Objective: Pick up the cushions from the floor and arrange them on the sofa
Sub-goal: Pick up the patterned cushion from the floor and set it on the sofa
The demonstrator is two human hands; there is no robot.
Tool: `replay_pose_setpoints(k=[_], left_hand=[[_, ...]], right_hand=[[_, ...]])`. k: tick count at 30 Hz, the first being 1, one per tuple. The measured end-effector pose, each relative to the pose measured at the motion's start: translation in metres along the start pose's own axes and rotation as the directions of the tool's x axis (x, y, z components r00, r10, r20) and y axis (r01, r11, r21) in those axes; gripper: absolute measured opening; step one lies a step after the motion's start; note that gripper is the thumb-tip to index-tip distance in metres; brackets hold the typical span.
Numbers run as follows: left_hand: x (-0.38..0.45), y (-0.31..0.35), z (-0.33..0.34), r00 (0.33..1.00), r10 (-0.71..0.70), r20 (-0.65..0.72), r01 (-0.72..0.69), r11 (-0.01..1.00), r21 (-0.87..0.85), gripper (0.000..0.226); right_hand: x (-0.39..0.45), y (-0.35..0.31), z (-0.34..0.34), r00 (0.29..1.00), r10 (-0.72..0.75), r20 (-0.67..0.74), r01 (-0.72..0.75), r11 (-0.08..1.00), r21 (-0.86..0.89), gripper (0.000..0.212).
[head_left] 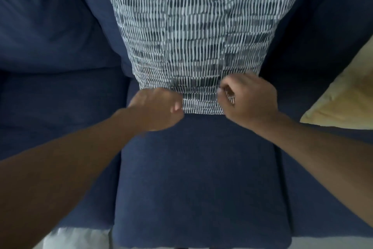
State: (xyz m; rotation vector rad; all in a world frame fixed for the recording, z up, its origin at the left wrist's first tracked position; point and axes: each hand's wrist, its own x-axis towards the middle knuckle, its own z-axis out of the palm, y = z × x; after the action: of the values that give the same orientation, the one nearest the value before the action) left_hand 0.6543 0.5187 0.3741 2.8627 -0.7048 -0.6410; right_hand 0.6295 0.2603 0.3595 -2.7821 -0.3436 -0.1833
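Note:
A square cushion [193, 34] with a dark blue and white dashed pattern stands upright against the backrest of the navy sofa [197, 168], its lower edge on the middle seat. My left hand [159, 109] grips the cushion's lower left corner. My right hand [248, 99] pinches the fabric near the lower right corner. Both fists are closed on the cover.
A pale yellow cushion [343, 95] lies on the right seat of the sofa. Navy back cushions [46, 22] line the left side. A strip of light floor [76, 238] shows below the seat's front edge.

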Motion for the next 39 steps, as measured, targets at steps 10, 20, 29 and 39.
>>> replay_pose_setpoints(k=[10,20,29,39], left_hand=[[0.059,0.026,-0.017,0.867,-0.052,-0.495,0.214,0.937,0.276,0.068],[0.070,-0.027,-0.064,0.807,-0.195,-0.557,0.366,0.906,0.212,0.063],[-0.029,-0.077,-0.029,0.750,-0.478,-0.457,0.483,0.868,-0.117,0.075],[-0.146,-0.019,0.075,0.762,-0.646,0.043,0.645,0.751,-0.144,0.075]], right_hand=[[0.055,-0.013,0.021,0.992,-0.115,-0.059,0.093,0.951,-0.294,0.073],[0.090,0.038,-0.015,0.992,0.104,-0.069,-0.120,0.952,-0.280,0.069],[0.025,0.081,-0.049,0.878,0.478,-0.014,-0.465,0.845,-0.264,0.078],[-0.097,0.002,-0.003,0.836,0.320,0.447,-0.152,0.916,-0.372,0.073]])
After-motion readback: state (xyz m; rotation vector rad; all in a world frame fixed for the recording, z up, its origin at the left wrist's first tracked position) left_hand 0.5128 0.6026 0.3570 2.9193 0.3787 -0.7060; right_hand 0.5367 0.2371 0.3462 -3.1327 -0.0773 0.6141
